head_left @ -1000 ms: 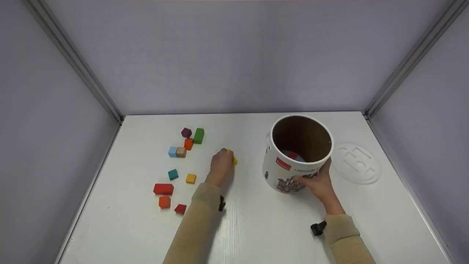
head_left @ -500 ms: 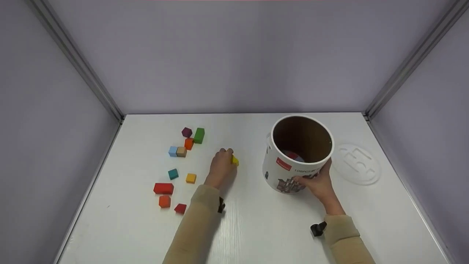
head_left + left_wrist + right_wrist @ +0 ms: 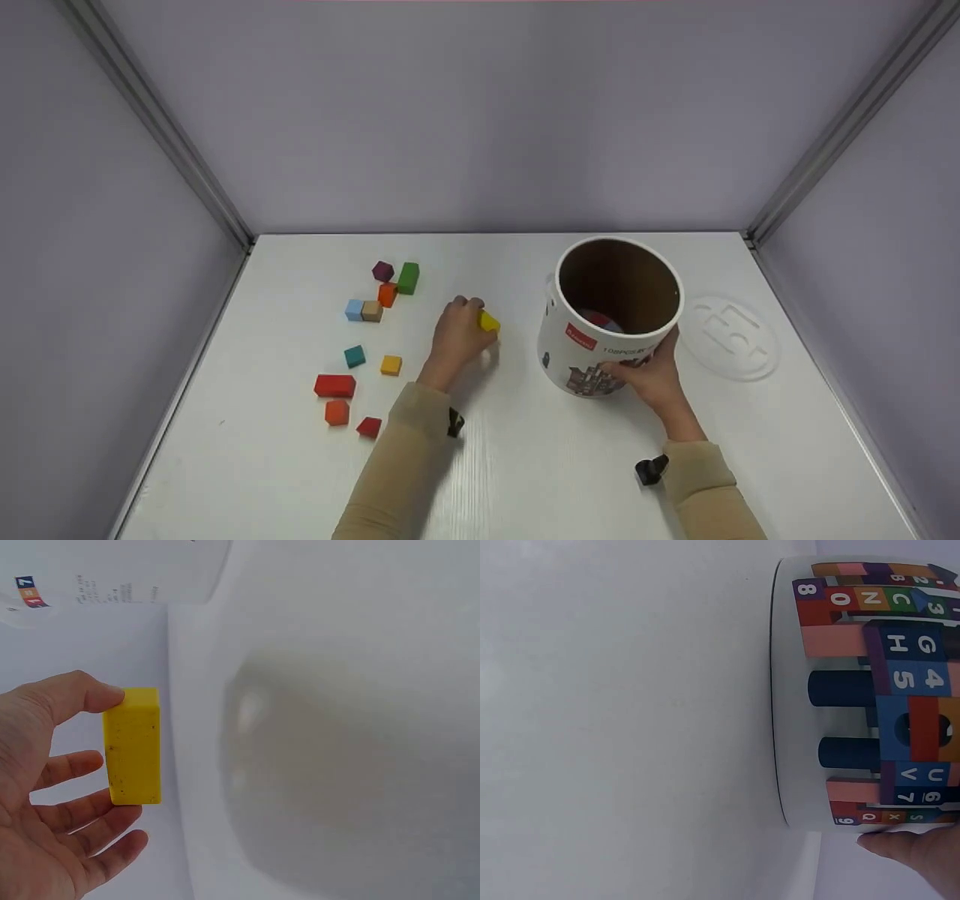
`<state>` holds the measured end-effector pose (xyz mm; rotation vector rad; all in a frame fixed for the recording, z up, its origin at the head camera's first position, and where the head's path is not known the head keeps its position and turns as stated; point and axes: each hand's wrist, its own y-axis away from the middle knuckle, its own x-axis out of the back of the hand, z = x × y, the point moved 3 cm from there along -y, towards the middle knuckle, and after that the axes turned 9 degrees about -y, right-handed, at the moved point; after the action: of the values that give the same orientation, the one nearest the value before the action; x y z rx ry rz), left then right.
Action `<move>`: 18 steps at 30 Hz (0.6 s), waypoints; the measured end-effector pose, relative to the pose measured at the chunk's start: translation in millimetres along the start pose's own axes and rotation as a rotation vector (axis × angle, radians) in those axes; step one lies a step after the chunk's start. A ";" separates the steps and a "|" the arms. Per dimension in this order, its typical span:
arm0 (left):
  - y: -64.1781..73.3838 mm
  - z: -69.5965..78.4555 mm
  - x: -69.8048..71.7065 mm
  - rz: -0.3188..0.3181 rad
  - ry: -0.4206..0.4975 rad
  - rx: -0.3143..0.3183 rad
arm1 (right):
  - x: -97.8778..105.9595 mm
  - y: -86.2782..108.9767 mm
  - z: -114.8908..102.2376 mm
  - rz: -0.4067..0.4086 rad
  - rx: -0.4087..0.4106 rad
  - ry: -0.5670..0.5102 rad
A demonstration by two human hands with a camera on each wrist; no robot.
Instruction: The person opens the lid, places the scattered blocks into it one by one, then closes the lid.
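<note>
My left hand (image 3: 459, 334) pinches a yellow rectangular block (image 3: 135, 746) lengthwise, the thumb at one end and fingertips at the other. In the head view the block is partly hidden by the hand and stands left of the bucket. My right hand (image 3: 654, 386) grips the lower side of a white cylindrical bucket (image 3: 555, 337), which is tilted slightly toward me. Printed lettered blocks cover the bucket's side in the right wrist view. Through its open top, some red and bluish pieces (image 3: 604, 320) show at the bottom.
Loose blocks lie on the white table (image 3: 225, 465) to the left: a green block (image 3: 408, 278), a purple block (image 3: 382, 271), a long red block (image 3: 334, 385), a teal cube (image 3: 354, 356) and several others. A clear round lid (image 3: 729, 337) lies right of the bucket.
My left hand has moved slightly right and up with the yellow block, which shows more beyond the fingers. The right hand and the bucket stay in place.
</note>
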<state>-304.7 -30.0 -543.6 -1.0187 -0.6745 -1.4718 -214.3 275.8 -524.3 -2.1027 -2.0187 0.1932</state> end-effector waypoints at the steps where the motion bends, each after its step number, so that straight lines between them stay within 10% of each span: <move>1: 0.2 3.0 2.8 0.014 0.011 -0.004 | 0.1 0.3 -0.2 0.002 -0.003 0.005; 18: 14.7 76.9 67.8 0.389 0.129 -0.277 | 0.6 0.7 1.9 0.005 -0.013 -0.023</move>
<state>-270.8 1.8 -450.9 -1.1786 -0.1660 -1.2917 -214.0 276.5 -526.3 -2.1230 -2.0331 0.2063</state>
